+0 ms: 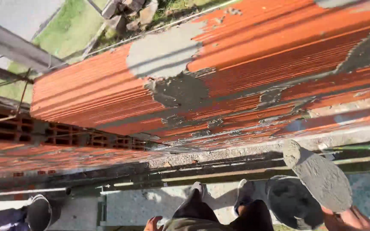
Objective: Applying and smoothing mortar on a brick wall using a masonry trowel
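Trowel (320,177), mortar-coated, was gripped by the right hand (348,219) below the brick wall's (245,64) edge; left hand (153,223) hung half-hidden, its grip unclear.

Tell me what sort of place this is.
Most likely an outdoor building site, with a wall going up. A ribbed red brick wall carries wet grey mortar, the right hand holds a mortar-loaded trowel over a dark bucket, and grass lies beyond the wall.

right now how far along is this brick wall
Done: ribbed red brick courses stand, with mortar patches smeared on them. In hand: the right hand holds a mortar-coated trowel above a dark bucket. Left: the open hollow-brick end has no brick beyond it.
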